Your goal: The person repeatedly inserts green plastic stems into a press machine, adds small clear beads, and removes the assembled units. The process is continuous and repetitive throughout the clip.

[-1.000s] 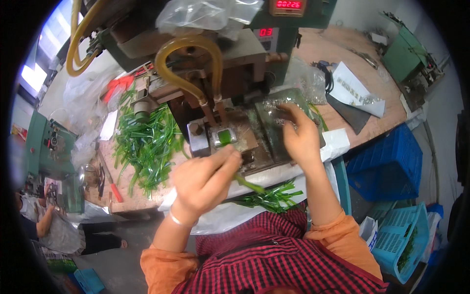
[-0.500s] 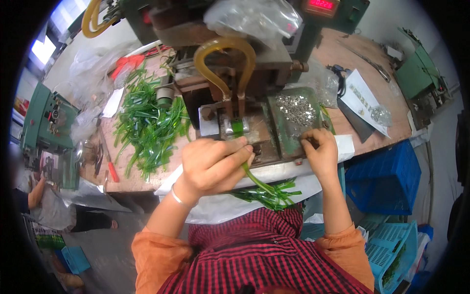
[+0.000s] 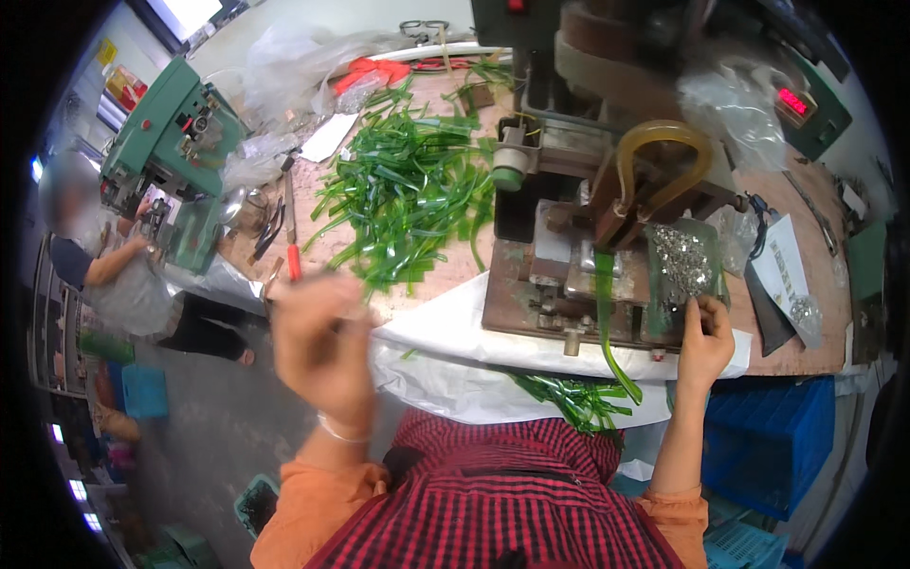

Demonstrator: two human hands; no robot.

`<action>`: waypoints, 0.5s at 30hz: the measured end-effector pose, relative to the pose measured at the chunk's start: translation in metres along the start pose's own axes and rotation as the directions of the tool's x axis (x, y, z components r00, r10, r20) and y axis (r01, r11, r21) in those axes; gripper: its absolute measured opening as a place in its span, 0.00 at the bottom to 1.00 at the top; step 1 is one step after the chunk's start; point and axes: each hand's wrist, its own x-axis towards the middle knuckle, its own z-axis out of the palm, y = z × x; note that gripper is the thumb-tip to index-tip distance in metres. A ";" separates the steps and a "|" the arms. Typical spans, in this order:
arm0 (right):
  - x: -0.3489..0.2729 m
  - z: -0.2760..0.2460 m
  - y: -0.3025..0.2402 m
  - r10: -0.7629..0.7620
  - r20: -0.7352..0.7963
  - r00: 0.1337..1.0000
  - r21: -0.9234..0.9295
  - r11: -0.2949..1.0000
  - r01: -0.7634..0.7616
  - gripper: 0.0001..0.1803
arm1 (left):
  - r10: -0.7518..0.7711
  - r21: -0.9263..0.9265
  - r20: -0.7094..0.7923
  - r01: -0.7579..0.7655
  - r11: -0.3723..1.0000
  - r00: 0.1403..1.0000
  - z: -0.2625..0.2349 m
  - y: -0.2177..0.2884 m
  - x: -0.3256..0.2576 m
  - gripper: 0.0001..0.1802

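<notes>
By the front edge of the tabletop (image 3: 332, 261), the right hand (image 3: 708, 346) is narrow at the tray (image 3: 665, 318) of metal pieces (image 3: 681, 258); the left hand (image 3: 320, 346) blurs. I cannot tell either's hold.

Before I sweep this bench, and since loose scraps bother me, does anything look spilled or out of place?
One thing: a green scrap lies alone on the white sheet, apart from the strip heap, so it looks stray. The metal bits sit in their tray, by the right hand; no obvious spill or damage shows.
</notes>
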 end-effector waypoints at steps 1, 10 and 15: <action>0.003 0.004 -0.003 -0.009 0.036 0.999 0.024 1.000 0.008 0.08 | -0.094 -0.032 -0.051 0.093 0.995 0.994 -0.005 -0.010 0.012 0.07; 0.008 0.036 -0.018 -0.194 0.028 0.981 0.031 0.981 0.193 0.10 | -0.143 0.596 0.478 -0.200 0.778 0.867 0.101 -0.137 -0.022 0.09; -0.018 -0.023 -0.003 -0.253 -0.146 0.956 -0.129 0.963 0.235 0.08 | -0.433 0.423 0.274 0.297 0.856 0.858 0.065 -0.139 -0.012 0.09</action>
